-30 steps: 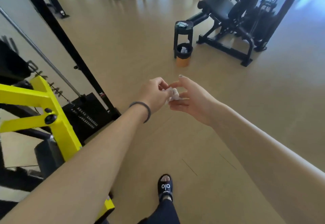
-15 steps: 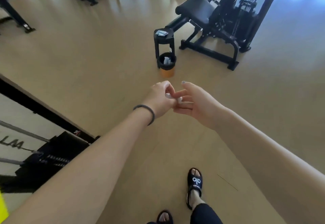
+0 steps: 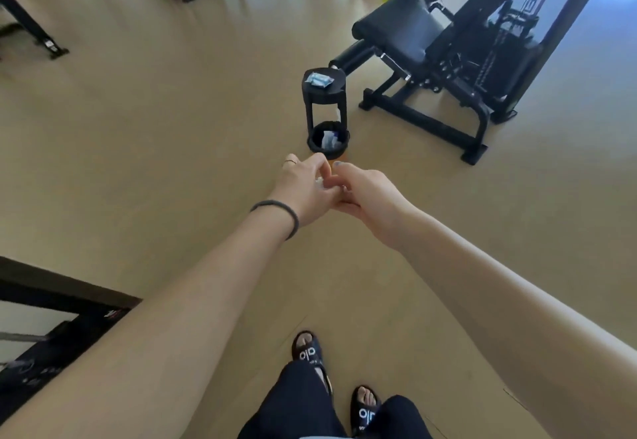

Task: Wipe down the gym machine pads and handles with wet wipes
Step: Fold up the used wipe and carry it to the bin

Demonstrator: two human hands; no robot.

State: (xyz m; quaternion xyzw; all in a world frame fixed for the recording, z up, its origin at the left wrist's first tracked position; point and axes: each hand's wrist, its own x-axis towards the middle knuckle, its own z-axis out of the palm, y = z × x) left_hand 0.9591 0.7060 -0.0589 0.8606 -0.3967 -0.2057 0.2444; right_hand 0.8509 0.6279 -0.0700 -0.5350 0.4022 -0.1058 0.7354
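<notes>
While the bin point(image 3: 329, 144) now sits nearer, both hands point(image 3: 339, 194) still pinch 1 barely visible wipe point(image 3: 320, 183).

Both hands, left hand point(image 3: 303, 187) and right hand point(image 3: 365, 194), pinch a crumpled wipe point(image 3: 322, 184) near the bin point(image 3: 329, 140).

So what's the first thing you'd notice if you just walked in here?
Two bare arms stretch out in the middle, the left hand and right hand meeting around a small white wipe that barely shows. Just beyond them on the tan floor stands a black stand over a small bin, and a black gym machine sits at the upper right.
</notes>
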